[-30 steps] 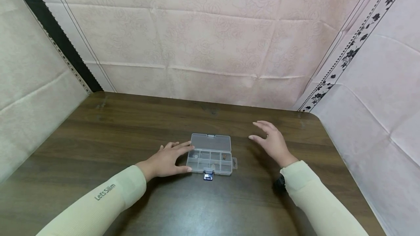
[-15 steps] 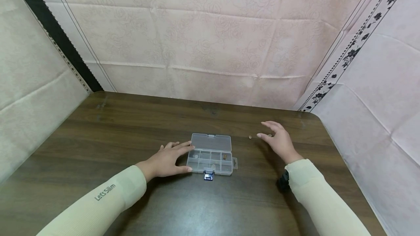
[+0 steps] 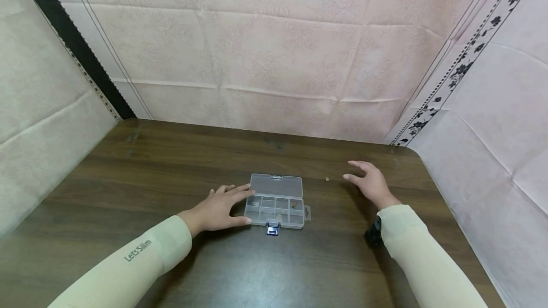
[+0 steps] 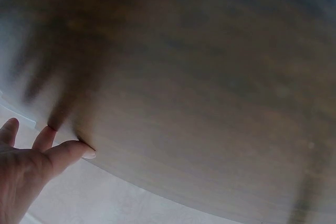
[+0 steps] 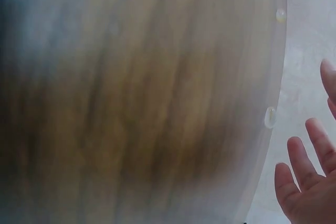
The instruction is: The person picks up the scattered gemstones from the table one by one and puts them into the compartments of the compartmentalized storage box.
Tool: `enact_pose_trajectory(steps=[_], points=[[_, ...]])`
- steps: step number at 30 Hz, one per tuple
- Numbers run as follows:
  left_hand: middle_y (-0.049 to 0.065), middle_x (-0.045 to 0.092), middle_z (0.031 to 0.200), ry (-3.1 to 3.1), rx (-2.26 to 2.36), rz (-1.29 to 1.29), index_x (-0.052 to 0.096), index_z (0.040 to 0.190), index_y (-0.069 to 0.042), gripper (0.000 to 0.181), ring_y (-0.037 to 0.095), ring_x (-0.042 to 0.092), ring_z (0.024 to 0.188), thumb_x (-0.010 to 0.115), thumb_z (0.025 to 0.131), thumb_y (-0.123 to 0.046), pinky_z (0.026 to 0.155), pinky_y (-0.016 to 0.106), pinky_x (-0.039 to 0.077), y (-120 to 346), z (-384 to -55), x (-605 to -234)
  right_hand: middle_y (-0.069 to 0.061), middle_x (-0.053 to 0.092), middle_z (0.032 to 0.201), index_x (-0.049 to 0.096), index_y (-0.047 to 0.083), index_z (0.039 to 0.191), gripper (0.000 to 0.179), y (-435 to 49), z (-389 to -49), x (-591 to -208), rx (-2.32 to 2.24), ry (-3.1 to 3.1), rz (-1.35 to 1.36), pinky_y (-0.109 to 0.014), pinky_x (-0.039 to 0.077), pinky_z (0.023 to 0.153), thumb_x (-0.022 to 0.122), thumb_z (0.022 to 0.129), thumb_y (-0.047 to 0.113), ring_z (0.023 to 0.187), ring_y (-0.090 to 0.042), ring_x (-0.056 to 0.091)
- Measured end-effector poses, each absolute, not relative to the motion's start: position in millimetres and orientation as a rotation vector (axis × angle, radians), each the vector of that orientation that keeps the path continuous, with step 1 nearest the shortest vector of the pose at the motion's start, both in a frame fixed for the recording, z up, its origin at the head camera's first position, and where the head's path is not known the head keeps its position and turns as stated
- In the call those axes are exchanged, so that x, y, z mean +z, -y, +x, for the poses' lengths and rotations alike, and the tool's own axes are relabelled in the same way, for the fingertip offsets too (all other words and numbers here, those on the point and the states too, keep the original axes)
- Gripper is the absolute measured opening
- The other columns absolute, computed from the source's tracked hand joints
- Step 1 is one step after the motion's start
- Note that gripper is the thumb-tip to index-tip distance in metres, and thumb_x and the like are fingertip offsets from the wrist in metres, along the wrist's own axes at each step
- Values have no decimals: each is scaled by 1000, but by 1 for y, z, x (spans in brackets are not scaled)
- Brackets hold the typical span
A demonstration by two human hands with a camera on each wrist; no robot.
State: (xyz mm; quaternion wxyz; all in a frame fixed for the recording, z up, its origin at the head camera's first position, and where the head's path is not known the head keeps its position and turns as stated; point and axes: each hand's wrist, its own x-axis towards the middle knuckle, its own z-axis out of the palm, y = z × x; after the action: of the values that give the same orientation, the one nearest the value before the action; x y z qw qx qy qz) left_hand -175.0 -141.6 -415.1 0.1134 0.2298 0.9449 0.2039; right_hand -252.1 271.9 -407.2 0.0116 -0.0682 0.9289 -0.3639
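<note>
A clear plastic compartment box (image 3: 274,210) lies on the brown wooden table with its lid (image 3: 276,186) folded back. In the head view, my left hand (image 3: 218,209) rests at the box's left edge, thumb and fingers spread and touching it. Inside the compartments sit a brown piece (image 3: 294,204) and a few pale ones, too small to identify. To the right of the box, my right hand (image 3: 371,184) hovers above the table, fingers apart, holding nothing. A small tan rounded piece (image 3: 327,179) lies between hand and box. In the right wrist view, two whitish rounded pieces (image 5: 270,117) show near the table edge.
A blue tag or latch (image 3: 272,229) sits at the box's front, and a hanging tab (image 3: 307,212) at its right side. Pale patterned cloth (image 3: 274,61) hangs behind the table and along both sides.
My right hand has shifted right, away from the box, and the small tan piece has come into view on the table beside it. My left hand and the box have stayed put.
</note>
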Motion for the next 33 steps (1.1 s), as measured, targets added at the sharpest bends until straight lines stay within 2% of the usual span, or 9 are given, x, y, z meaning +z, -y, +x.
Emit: enact_pose_trajectory(steps=[11,26,33], points=[[-6,27,158,-2771,596,672,40,148,-29,74,41,26,140,62,85,-60,102,75,17,140,-175,-413,-28,39,144,48,0,140,53,-276,-255,-408,-1116,-2848,-169,-57,37,101,64,95,22,129,-44,40],[-6,27,158,-2774,584,672,39,148,-29,74,41,26,140,61,85,-62,101,76,17,140,-175,-414,-26,57,128,55,-3,132,42,-279,-261,-413,-1033,-2873,-158,-53,41,98,63,94,11,119,-41,50],[-5,27,158,-2773,580,667,40,148,-29,74,40,26,140,62,85,-60,101,75,17,140,-174,-412,-26,58,126,55,-4,132,40,-280,-265,-415,-1023,-2841,-143,-54,39,100,61,94,8,119,-41,51]])
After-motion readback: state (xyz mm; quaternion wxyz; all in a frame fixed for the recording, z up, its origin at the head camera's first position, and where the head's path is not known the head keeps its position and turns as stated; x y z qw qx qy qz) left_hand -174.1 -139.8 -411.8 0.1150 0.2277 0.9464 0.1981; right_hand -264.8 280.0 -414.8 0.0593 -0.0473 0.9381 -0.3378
